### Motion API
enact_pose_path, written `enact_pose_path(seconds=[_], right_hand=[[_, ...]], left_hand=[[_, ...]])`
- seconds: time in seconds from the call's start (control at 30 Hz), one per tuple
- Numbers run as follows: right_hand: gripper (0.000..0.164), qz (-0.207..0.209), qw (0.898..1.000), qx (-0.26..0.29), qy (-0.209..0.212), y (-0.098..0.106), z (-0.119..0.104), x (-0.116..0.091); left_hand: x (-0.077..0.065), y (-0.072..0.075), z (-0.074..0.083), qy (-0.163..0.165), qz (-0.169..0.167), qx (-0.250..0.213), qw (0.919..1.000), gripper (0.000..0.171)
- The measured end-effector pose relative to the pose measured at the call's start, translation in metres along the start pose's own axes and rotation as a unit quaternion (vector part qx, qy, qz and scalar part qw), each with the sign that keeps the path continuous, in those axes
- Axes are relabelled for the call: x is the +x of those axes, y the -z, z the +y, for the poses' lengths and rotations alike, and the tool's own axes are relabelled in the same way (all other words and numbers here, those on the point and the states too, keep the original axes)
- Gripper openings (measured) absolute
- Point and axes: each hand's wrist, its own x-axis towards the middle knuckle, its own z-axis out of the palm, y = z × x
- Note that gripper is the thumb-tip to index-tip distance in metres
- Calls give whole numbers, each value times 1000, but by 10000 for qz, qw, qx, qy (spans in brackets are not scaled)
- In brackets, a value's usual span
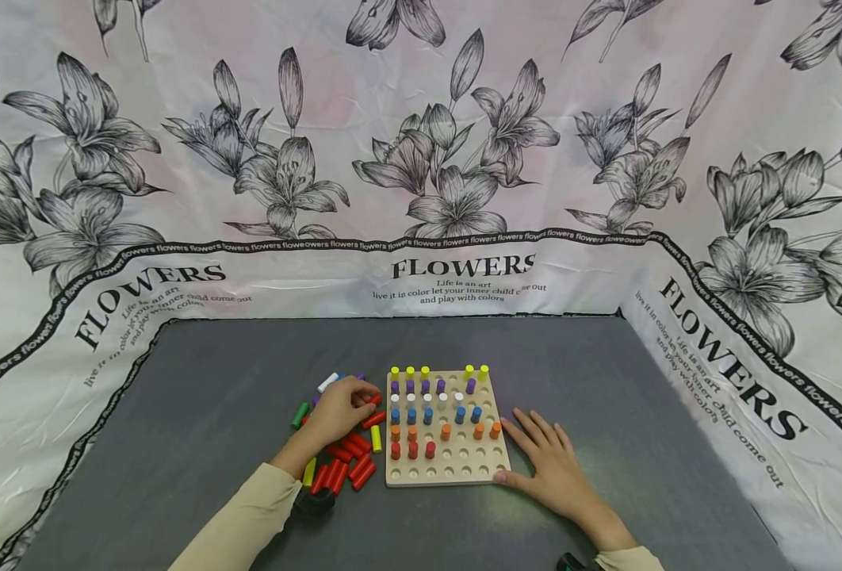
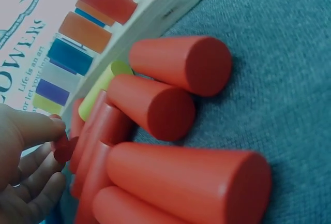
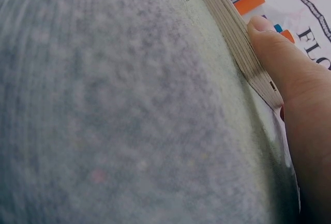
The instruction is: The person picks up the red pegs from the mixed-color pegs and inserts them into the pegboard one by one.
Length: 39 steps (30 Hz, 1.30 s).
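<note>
My left hand [image 1: 338, 410] pinches a small red peg [image 2: 62, 150] between thumb and fingers, over the heap of loose pegs left of the board. The wooden pegboard [image 1: 457, 478] stands in the middle of the table. From back to front it carries rows of yellow, purple, white, blue and orange pegs with gaps in them, then three red pegs [image 1: 413, 450] at the left of their row. At the board's right edge rests my right hand [image 1: 551, 469], fingers spread and thumb on the near corner.
Loose red pegs [image 1: 334, 476] lie thickest near the left wrist. Among them are a yellow peg [image 1: 376, 438], a green peg [image 1: 300, 415] and a white peg [image 1: 327, 382]. A flower-printed cloth [image 1: 457, 277] borders the grey table [image 1: 250, 357] at the back and sides.
</note>
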Motion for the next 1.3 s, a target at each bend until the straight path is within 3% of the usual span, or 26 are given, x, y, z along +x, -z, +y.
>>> enact_pose_path(seconds=[0.4,0.77,1.0,1.3], right_hand=[[85,-17,10000,16,-23,-1,1,1],[86,-19,10000,45,-25,-1,0,0],[86,-28,10000,52,-27,0,0,0],[86,-35,10000,29,-45,0,0,1]], left_hand=[[-7,5,11,-148,447,-481,9977,22],[-14,4,28,-462,656,-995,9918,24],[-16,3,44,-599,474,-1231,9895,25],[-18,-7,63,-937,47,-1471,9847,23]])
